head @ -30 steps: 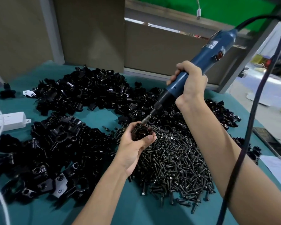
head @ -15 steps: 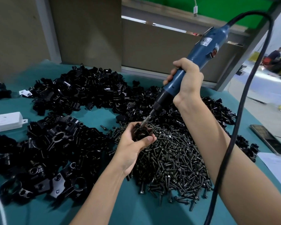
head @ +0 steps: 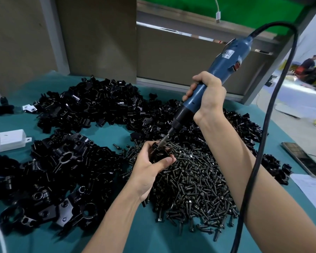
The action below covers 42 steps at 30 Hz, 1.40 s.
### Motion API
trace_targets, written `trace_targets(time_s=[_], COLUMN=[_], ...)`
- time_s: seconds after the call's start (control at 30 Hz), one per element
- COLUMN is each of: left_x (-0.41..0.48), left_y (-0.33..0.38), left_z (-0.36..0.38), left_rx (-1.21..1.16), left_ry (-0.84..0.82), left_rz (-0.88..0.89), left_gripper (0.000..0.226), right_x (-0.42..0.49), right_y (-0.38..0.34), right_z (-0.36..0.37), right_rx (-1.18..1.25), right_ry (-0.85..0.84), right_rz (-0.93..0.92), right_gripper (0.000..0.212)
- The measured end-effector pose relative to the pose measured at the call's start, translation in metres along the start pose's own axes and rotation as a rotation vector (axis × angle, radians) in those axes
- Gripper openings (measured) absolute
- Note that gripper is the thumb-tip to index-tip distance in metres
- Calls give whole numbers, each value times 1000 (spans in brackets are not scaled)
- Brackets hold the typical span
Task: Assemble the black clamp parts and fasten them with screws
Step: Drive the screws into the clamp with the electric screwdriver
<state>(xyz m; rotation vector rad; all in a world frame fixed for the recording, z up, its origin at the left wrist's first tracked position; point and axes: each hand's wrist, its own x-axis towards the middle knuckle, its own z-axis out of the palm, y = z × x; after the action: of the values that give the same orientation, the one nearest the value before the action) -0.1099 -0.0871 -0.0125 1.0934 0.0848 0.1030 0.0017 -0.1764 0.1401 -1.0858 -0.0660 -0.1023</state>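
At frame centre a clamp [head: 158,153] is gripped by the left hand [head: 152,168]; a screwdriver [head: 224,63], clasped in the right hand [head: 209,96], is set on it. Fastening seems underway; steady alignment is needed.

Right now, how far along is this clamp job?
Done: the near-left heap looks like assembled clamps, though I can't be sure. In hand: the left hand grips one clamp while the right hand holds the screwdriver, its bit down on that clamp. Left: a big far heap of loose parts and a large screw pile, so plenty remains.
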Motion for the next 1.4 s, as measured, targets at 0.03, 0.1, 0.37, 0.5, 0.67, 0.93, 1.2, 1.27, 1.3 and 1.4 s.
trace_targets(time_s=[0.03, 0.1, 0.37, 0.5, 0.67, 0.93, 1.2, 1.27, 1.3, 1.4], left_x=[0, 1, 1, 1, 2, 1, 1, 2, 2, 1], left_y=[0, 0, 0, 1, -1, 0, 1, 0, 0, -1], left_z=[0, 0, -2, -2, -2, -3, 0, -2, -3, -3], left_rx=[-2, -5, 20, 37, 25, 39, 9, -2, -17, -33], left_ry=[0, 4, 16, 33, 38, 14, 17, 11, -1, -23], left_rz=[0, 1, -17, -21, -30, -12, -19, -21, -26, -22], left_gripper=[50, 51, 40, 43, 52, 52, 54, 57, 58, 53], right_x=[0, 0, 2, 2, 2, 1, -1, -1, -1, -2], right_y=[0, 0, 4, 6, 6, 6, 4, 4, 4, 5], right_z=[1, 1, 1, 1, 1, 2, 4, 4, 4, 3], right_rx=[3, 11, 15, 23, 24, 25, 13, 7, 7, 5], right_ry=[1, -1, -1, 2, -1, -2, -14, -13, -13, -15], right_rz=[-1, -5, 22, 34, 23, 35, 36, 36, 37, 34], right_gripper=[15, 15, 14, 15, 15, 14, 15, 15, 15, 15])
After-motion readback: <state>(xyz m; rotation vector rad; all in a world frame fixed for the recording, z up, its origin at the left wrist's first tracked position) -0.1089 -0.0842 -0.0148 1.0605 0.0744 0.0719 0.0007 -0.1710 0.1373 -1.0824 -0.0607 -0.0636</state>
